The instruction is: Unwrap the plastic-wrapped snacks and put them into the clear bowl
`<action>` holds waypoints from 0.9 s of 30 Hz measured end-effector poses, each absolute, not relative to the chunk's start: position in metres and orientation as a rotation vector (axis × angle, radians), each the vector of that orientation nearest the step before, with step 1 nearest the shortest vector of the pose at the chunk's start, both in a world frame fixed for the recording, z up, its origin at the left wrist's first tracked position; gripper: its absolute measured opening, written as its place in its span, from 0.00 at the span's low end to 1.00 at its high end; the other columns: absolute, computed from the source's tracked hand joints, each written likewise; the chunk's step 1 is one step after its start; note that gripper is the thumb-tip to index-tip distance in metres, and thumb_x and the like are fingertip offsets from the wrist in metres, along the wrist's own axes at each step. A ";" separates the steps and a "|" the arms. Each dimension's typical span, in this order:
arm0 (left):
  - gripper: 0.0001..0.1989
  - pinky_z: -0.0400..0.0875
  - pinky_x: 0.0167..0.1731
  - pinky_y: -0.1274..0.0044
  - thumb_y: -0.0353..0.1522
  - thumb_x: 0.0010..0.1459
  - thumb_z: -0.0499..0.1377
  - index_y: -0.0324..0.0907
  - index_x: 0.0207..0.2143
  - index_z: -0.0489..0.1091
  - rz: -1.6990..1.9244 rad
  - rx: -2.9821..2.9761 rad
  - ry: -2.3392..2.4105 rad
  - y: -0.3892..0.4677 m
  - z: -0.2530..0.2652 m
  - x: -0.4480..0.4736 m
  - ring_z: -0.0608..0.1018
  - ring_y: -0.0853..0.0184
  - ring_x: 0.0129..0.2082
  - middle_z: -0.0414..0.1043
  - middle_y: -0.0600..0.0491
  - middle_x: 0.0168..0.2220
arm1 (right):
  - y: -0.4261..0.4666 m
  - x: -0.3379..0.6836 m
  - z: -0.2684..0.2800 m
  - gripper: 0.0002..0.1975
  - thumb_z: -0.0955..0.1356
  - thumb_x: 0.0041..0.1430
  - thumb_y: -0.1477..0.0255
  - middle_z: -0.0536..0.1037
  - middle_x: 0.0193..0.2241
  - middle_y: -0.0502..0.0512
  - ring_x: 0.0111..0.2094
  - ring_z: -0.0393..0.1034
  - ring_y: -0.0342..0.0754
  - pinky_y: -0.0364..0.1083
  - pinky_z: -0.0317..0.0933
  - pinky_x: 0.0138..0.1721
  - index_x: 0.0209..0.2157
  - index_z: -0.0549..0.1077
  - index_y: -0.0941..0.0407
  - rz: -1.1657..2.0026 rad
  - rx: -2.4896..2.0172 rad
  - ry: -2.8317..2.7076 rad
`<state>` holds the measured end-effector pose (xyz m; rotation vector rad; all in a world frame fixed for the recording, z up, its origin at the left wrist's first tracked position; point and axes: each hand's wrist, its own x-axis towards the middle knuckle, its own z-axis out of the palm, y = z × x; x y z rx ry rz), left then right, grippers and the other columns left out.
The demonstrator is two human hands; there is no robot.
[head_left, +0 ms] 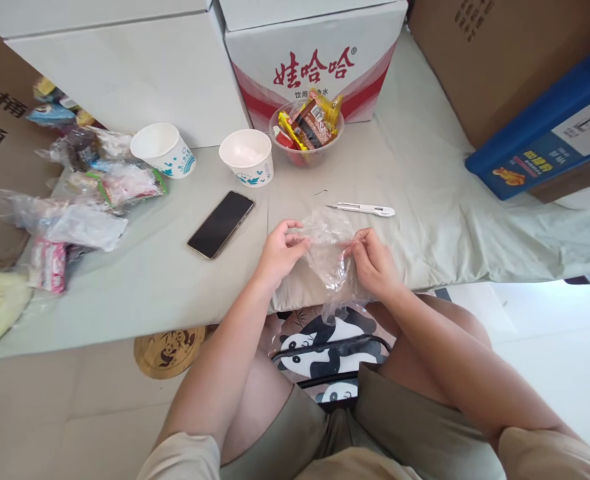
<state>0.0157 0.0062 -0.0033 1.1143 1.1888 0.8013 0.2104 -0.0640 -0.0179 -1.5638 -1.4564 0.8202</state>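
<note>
A crumpled clear plastic bag (331,263) stretches between my two hands at the front edge of the table. My left hand (281,252) pinches its left side between thumb and fingers. On the other side, my right hand (372,263) grips the bag with thumb and forefinger. The bag's lower end hangs over the table edge. I see no contents in it. Just beyond the bag lies a white utility knife (362,209), its tip pointing left. A dark phone (221,224) rests flat to the left of my left hand.
Two paper bowls (245,157) and a clear bowl (305,152) of wrapped snacks stand at the back, before a white carton (309,60). Plastic-wrapped packets (119,183) pile up at the left. A blue box (539,127) leans at the right. My knees are under the table edge.
</note>
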 end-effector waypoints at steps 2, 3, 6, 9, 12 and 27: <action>0.20 0.67 0.31 0.80 0.32 0.45 0.72 0.42 0.39 0.68 0.913 1.106 1.140 0.010 -0.005 0.015 0.73 0.73 0.26 0.71 0.60 0.25 | -0.061 0.217 -0.020 0.03 0.62 0.63 0.66 0.80 0.33 0.56 0.43 0.75 0.58 0.60 0.66 0.49 0.36 0.63 0.50 0.599 -1.714 -1.536; 0.21 0.69 0.32 0.80 0.33 0.44 0.72 0.42 0.38 0.68 0.964 1.082 1.096 0.011 -0.005 0.014 0.73 0.74 0.26 0.70 0.61 0.25 | -0.060 0.219 -0.021 0.04 0.64 0.60 0.67 0.79 0.38 0.59 0.46 0.74 0.60 0.62 0.65 0.50 0.37 0.65 0.51 0.491 -1.766 -1.571; 0.25 0.74 0.37 0.77 0.34 0.41 0.75 0.44 0.38 0.65 1.007 0.969 0.939 0.009 -0.001 0.015 0.77 0.72 0.30 0.69 0.62 0.27 | -0.059 0.225 -0.024 0.18 0.67 0.57 0.67 0.75 0.52 0.65 0.56 0.68 0.64 0.65 0.60 0.58 0.49 0.68 0.53 0.405 -1.731 -1.600; 0.28 0.78 0.36 0.75 0.35 0.41 0.76 0.45 0.39 0.64 0.922 0.912 0.827 0.004 0.006 0.018 0.80 0.69 0.34 0.72 0.59 0.31 | -0.061 0.224 -0.024 0.32 0.69 0.58 0.60 0.71 0.59 0.66 0.62 0.64 0.62 0.64 0.58 0.62 0.61 0.59 0.53 0.662 -1.493 -1.598; 0.27 0.77 0.31 0.79 0.34 0.41 0.76 0.45 0.39 0.65 0.883 0.912 0.769 0.000 0.013 0.018 0.80 0.70 0.32 0.72 0.59 0.32 | -0.062 0.219 -0.020 0.44 0.73 0.53 0.58 0.76 0.52 0.62 0.54 0.72 0.60 0.62 0.64 0.57 0.66 0.53 0.53 0.941 -1.380 -1.526; 0.15 0.78 0.38 0.73 0.42 0.57 0.66 0.40 0.41 0.77 0.633 1.019 0.946 -0.002 -0.004 0.030 0.83 0.64 0.36 0.82 0.49 0.38 | -0.054 0.213 -0.006 0.15 0.72 0.53 0.58 0.79 0.31 0.52 0.28 0.73 0.46 0.47 0.69 0.31 0.38 0.69 0.52 1.223 -1.362 -1.178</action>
